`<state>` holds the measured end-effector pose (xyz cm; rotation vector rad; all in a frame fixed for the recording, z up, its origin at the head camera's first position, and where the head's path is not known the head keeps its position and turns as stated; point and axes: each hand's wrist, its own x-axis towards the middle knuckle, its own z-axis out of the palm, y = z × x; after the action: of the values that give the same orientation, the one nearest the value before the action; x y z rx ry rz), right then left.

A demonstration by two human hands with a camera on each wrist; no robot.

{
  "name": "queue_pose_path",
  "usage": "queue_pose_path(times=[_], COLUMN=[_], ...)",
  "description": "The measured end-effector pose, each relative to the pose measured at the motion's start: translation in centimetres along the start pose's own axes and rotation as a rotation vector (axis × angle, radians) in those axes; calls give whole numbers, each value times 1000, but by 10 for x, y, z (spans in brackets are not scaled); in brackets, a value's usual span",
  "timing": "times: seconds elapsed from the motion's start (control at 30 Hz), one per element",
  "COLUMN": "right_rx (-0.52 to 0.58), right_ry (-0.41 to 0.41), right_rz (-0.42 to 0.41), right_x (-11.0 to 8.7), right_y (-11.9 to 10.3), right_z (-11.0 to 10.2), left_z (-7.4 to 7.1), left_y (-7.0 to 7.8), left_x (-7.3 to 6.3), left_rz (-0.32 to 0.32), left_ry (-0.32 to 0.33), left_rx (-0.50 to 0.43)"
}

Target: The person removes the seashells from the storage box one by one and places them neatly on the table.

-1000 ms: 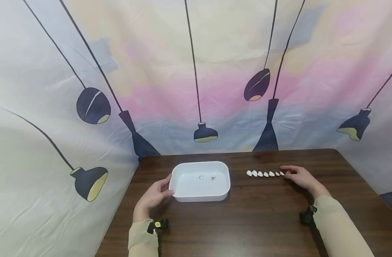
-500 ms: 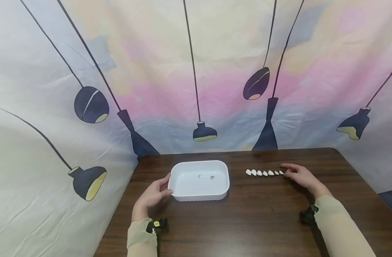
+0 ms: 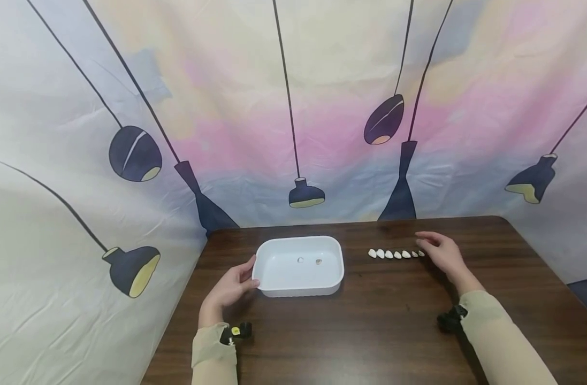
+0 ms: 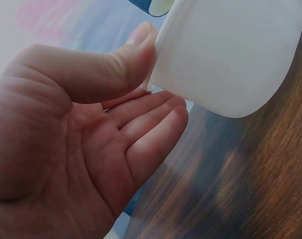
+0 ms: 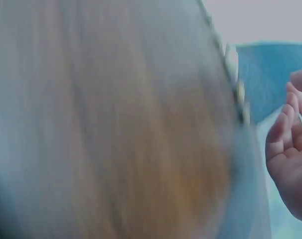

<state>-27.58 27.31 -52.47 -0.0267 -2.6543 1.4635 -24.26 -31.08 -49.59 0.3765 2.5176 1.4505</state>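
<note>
My left hand (image 3: 228, 291) grips the near-left rim of a white rectangular basin (image 3: 298, 292). In the left wrist view the thumb lies against the outside of the basin wall (image 4: 226, 59), with the other fingers behind the rim. Two small pieces lie inside it: a whitish one (image 3: 300, 260) and a brownish one (image 3: 318, 262). To the right, several small white shell-like pieces (image 3: 389, 254) form a straight row on the table. My right hand (image 3: 442, 255) hovers at the row's right end, just above the last small piece (image 3: 421, 253), with nothing visible between its fingers.
The dark brown wooden table (image 3: 351, 331) has its back edge against a cloth backdrop (image 3: 351, 176) printed with hanging lamps. Small black cameras are strapped on both wrists, the left one (image 3: 240, 330) and the right one (image 3: 451, 319). The right wrist view is blurred.
My right hand has lifted off the last piece of the row and moved slightly up and to the left. The left hand keeps its hold on the basin. The view has tilted a little.
</note>
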Motion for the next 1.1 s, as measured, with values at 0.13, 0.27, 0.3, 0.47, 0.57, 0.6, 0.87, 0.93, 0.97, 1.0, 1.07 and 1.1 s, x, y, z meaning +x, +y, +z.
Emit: queue_pose_path(times=[0.13, 0.27, 0.3, 0.47, 0.57, 0.6, 0.87, 0.93, 0.97, 1.0, 1.07, 1.1], right_rx=[73, 133, 143, 202, 206, 203, 176, 177, 178, 177, 162, 141], right_ry=[22, -6, -15, -82, -138, -155, -255, -277, -288, -299, -325, -337], right_rz=[-29, -65, -78, -152, -198, -202, -188, -183, -180, -175, -165, -167], right_x=[3, 5, 6, 4, 1, 0, -3, -2, -2, -1, 0, 1], right_y=[-26, -51, -58, -93, -115, -122, -155, -158, -160, -162, -166, -168], right_z=[21, 47, 54, 95, 118, 125, 167, 175, 179, 183, 191, 195], left_z=[0, 1, 1, 0, -1, -1, 1, 1, 2, 2, 2, 1], left_y=[-1, -1, -1, -2, -2, -2, -1, 0, 0, 1, 1, 1], left_x=[0, 0, 0, 0, 1, 2, 2, 2, 2, 2, 1, 1], left_rz=[-3, -3, -1, -1, 6, 5, 7, -2, -1, -4, -11, -12], left_ry=[5, -3, -5, -5, -6, -7, -5, -5, -4, -4, -1, 0], left_rx=[0, -8, -7, -3, -5, -8, -24, -27, -26, -28, -34, -34])
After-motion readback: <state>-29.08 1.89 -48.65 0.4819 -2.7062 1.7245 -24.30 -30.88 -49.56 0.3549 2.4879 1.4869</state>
